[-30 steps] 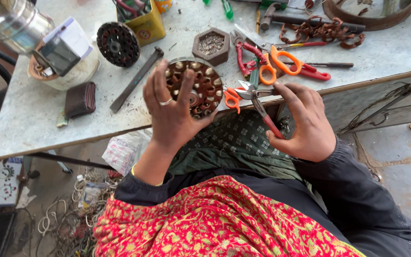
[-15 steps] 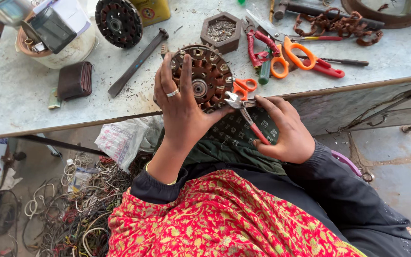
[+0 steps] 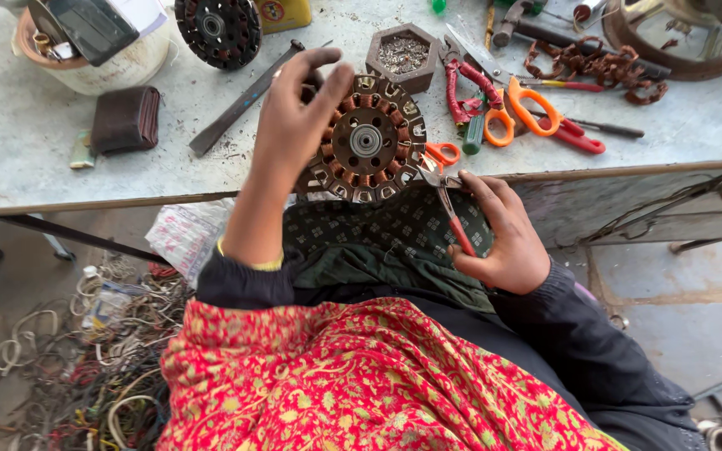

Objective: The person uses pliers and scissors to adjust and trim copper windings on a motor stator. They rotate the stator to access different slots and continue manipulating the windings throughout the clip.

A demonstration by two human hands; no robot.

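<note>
At the table's (image 3: pixel 60 159) near edge, the left hand (image 3: pixel 298 117) grips a round copper-wound motor core (image 3: pixel 365 142), tilting it face-up — steadied for the red-handled pliers (image 3: pixel 449 209) clasped in the right hand (image 3: pixel 503 238), tips at its rim.

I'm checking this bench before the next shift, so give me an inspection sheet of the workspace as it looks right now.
Surface: pale, scuffed table, dusty and crowded.
Job's things: round motor stator with copper-coloured windings, held at the table edge; red-handled pliers with their tip at its rim.
Clutter: orange scissors, hexagonal dish of small bits, flat metal bar, dark wallet, black perforated disc, white bowl.
Grippers: left hand grips the stator; right hand holds the pliers.
Cables: tangled wire pile on the floor.
Surroundings: concrete floor.
</note>
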